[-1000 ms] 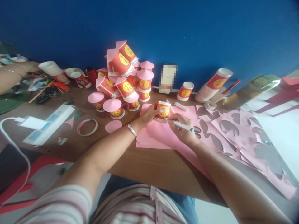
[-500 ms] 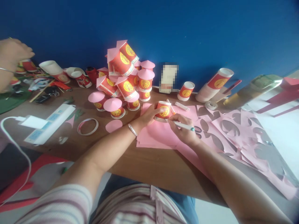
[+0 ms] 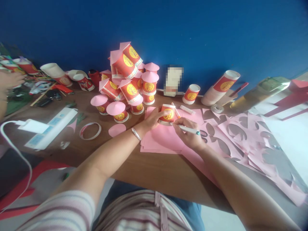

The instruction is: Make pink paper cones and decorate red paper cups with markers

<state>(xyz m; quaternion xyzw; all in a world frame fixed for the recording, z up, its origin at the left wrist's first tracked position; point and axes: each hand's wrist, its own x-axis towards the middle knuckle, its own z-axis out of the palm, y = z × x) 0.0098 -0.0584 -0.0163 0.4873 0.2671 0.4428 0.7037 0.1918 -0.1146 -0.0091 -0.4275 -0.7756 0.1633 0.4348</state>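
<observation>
My left hand (image 3: pixel 154 119) is closed around a red paper cup (image 3: pixel 167 115) with a round yellow print, standing rim down over pink sheets (image 3: pixel 161 141). A white marker pen (image 3: pixel 189 130) with a teal end is gripped in my right hand (image 3: pixel 190 136). Its tip is at the lower right of the cup, near the pale rim band; whether it touches cannot be made out. Just behind the cup lies a thin stick-like thing (image 3: pixel 177 112), partly hidden. Scissors (image 3: pixel 204 135) show beside my right hand, partly covered.
Cups with pink cone tops (image 3: pixel 116 109) are piled at left centre. Cut pink paper (image 3: pixel 240 138) spreads right, a bottle (image 3: pixel 262 91) behind. A tape roll (image 3: pixel 90 131) and power strip (image 3: pixel 51 128) lie left. Another person's hand (image 3: pixel 12 80) is at the far left.
The other person's hand at far left has moved down and left, uncovering cups there. My hands, the cup and the marker pen have hardly moved.
</observation>
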